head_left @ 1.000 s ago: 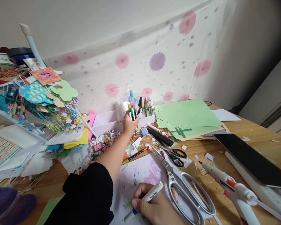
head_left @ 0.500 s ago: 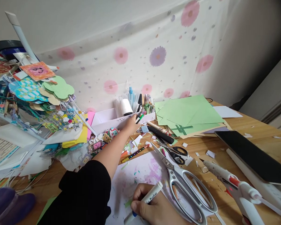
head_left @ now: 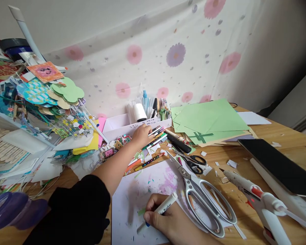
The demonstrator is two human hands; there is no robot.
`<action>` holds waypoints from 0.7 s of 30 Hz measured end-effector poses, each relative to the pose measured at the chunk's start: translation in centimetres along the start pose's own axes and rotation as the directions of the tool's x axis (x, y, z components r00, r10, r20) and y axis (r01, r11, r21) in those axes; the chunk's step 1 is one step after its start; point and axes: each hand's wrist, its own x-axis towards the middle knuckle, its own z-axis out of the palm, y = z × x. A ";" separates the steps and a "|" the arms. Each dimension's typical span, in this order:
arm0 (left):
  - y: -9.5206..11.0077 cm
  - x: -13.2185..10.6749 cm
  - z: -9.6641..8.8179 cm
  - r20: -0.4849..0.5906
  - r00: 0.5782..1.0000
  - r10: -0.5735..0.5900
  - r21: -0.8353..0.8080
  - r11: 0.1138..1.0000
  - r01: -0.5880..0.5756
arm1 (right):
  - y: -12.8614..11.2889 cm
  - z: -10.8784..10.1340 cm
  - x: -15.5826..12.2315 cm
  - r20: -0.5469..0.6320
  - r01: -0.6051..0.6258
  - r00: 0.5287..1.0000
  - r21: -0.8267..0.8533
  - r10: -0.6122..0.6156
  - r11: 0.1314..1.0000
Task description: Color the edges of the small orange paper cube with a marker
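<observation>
My right hand (head_left: 165,217) is closed round a white marker pen (head_left: 167,203) printed with "Marker". A blue part of it shows near my thumb, over the stained white paper (head_left: 127,204). My left hand (head_left: 142,135) reaches forward, fingers curled at a bundle of slim coloured pens (head_left: 158,136). These lie slanted in front of the white box (head_left: 117,126), and my hand hides part of them. Large silver scissors (head_left: 193,187) rest partly open on the paper, right of my right hand. Black-handled scissors (head_left: 197,161) lie behind them.
A white glue gun (head_left: 255,194) and a dark tablet-like slab (head_left: 277,166) are on the right. Green paper sheets (head_left: 211,117) lie at the back. Hanging paper charms (head_left: 46,92) crowd the left, above a purple object (head_left: 12,211). Paper scraps dot the wooden table.
My left hand has come down and slightly left, and more of the pens beside it now show, spread on the table. My right hand keeps the marker in nearly the same place.
</observation>
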 end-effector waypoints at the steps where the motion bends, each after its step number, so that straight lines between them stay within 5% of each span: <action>1: 0.1 -1.0 -0.4 0.071 0.997 0.015 0.000 1.000 -0.015 | 0.0 0.0 0.0 0.005 -0.002 1.000 0.005 0.002 1.000; 4: 0.7 -4.5 -0.5 0.302 0.950 0.077 -0.018 0.997 -0.075 | 0.2 0.2 0.0 0.017 -0.017 1.000 0.004 0.017 1.000; 8: 1.7 -7.0 0.3 0.363 0.928 0.088 0.015 0.995 -0.100 | 0.5 0.3 0.1 0.017 -0.013 1.000 -0.027 0.014 1.000; 12: 1.8 -4.9 -0.1 0.292 0.954 0.064 0.038 0.996 -0.078 | 0.4 0.3 0.1 0.003 0.003 1.000 -0.032 -0.003 0.999; 17: 0.5 -0.3 -2.8 0.025 1.000 0.008 0.037 0.999 -0.009 | 0.3 -0.1 0.0 0.010 0.070 0.998 -0.092 -0.069 0.993; 21: 1.0 -1.0 -4.0 -0.001 0.999 0.036 0.025 0.999 -0.036 | 0.3 0.0 -0.3 0.007 0.067 0.998 -0.103 -0.066 0.992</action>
